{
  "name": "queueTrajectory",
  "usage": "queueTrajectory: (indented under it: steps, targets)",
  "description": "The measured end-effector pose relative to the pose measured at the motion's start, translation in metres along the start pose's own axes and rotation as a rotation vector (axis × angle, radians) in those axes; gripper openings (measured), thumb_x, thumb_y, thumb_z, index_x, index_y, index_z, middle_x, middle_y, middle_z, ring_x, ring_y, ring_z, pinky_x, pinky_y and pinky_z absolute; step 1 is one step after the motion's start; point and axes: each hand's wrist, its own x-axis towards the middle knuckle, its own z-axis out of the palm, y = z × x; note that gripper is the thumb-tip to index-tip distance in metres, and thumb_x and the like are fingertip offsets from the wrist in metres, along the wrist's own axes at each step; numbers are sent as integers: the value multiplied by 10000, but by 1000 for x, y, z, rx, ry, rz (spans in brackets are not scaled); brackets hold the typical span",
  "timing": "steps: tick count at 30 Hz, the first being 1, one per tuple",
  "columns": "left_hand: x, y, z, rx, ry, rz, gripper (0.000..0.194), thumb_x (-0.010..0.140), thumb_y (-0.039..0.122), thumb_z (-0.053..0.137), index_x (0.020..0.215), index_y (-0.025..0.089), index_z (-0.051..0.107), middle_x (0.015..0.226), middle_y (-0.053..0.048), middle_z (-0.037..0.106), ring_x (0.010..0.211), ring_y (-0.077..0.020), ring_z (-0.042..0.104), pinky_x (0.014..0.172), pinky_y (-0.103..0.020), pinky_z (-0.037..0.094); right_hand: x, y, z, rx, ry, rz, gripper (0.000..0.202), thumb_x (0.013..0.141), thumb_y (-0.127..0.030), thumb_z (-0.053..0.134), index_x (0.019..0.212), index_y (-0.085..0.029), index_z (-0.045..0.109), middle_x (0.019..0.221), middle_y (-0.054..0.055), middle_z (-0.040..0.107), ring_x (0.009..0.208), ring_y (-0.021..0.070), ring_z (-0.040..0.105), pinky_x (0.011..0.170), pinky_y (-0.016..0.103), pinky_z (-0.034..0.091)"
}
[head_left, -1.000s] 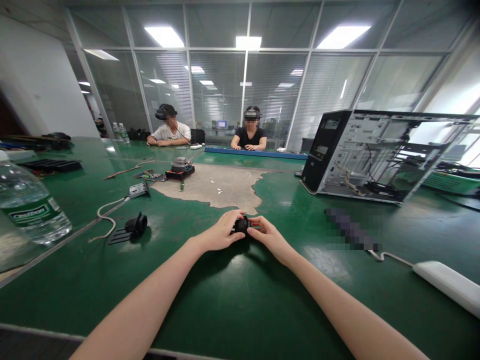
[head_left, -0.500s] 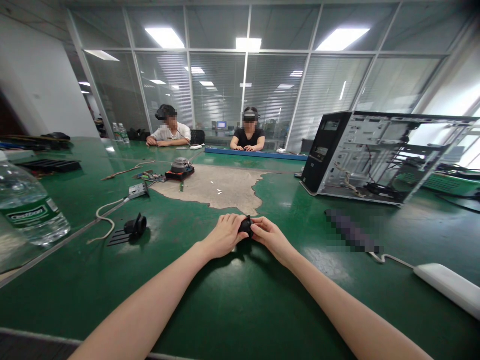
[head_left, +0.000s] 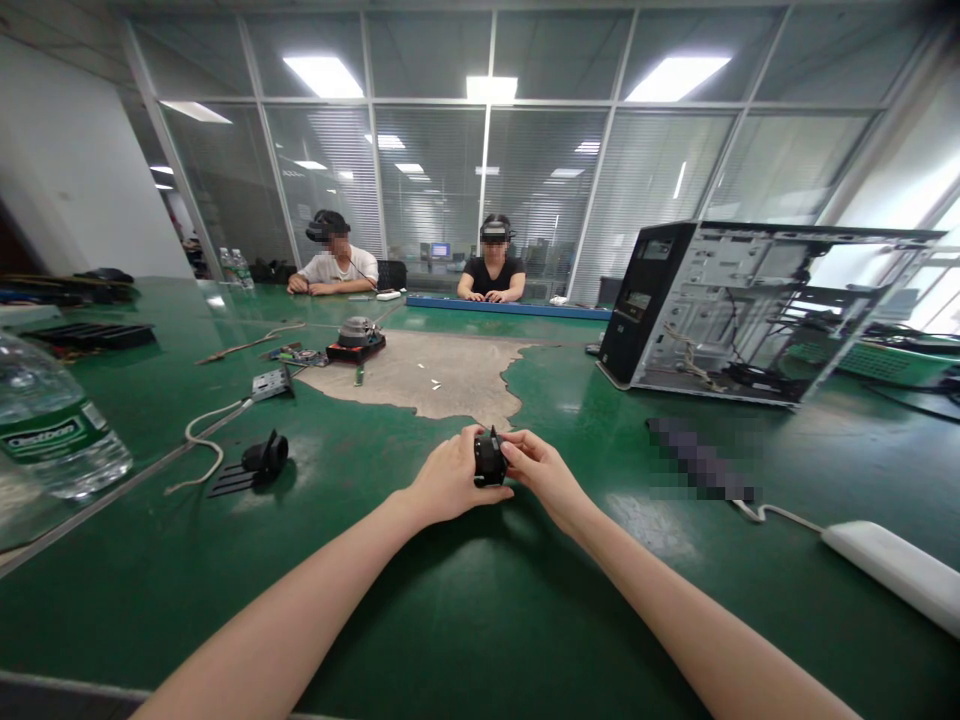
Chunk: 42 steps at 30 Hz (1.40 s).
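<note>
Between my two hands is a small black round part (head_left: 490, 461) with a pointed flange on its right side; I cannot tell what it is exactly. My left hand (head_left: 445, 477) wraps its left side, with the thumb underneath. The fingertips of my right hand (head_left: 540, 466) pinch the flange from the right. Both hands are just above the green table (head_left: 450, 610), near its middle. A similar black piece with long prongs (head_left: 264, 457) lies to the left, away from both hands.
On the left stand a water bottle (head_left: 56, 430) and a metal bracket (head_left: 271, 382) by a pale cord. An opened computer case (head_left: 675, 310) stands at the right, with a white power strip (head_left: 892, 570) nearer. Two people (head_left: 495, 275) sit across the table.
The black part has turned in my hands, so more of its round side and the upright flange now show. My left fingers have shifted around it. The view has swung slightly right.
</note>
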Motion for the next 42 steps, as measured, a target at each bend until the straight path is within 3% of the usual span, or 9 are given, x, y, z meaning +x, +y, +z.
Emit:
queueTrajectory:
  steps: [6,14,21,28,37,42]
  targets:
    - [-2,12,-9,-238,-102,-173,599,668,575,521,1064,177,314,890,-77,570,778,-248,590,642,-342,444,0,-7,-2,-116,2,-102,257,703,-356,577,901,-193,570,891,30,601,824,152,542,797,321,412]
    - [-1,13,-9,-468,-162,-183,511,672,509,557,994,169,354,843,-45,560,743,-192,577,622,-298,447,-7,-19,-7,-173,-92,-127,264,695,-334,594,921,-210,539,883,19,582,847,160,535,760,298,408]
    - [-3,14,-14,-369,-178,-183,525,667,546,537,990,180,347,806,-36,565,654,-191,582,553,-278,425,-6,-13,-3,-192,-29,-104,258,708,-377,566,892,-203,512,865,16,556,781,144,533,696,281,418]
    - [-2,16,-23,-306,-205,-162,533,671,534,529,1019,180,334,795,-42,589,615,-200,591,500,-255,393,-13,-23,-7,-148,-182,-52,322,678,-334,611,961,-253,481,882,-1,536,762,132,547,700,287,433]
    - [-4,15,-23,-162,-160,-82,529,652,480,560,1022,174,337,870,-77,581,761,-246,583,611,-294,419,-10,-8,-3,-73,-136,-1,259,757,-420,495,951,-258,438,705,-36,477,610,98,506,585,249,439]
    - [-3,13,-24,-258,-214,-100,520,670,508,534,1019,174,341,838,-65,589,714,-228,588,573,-282,420,-16,-19,-5,-127,-203,-37,288,713,-358,576,941,-261,431,857,-20,490,663,90,524,651,257,437]
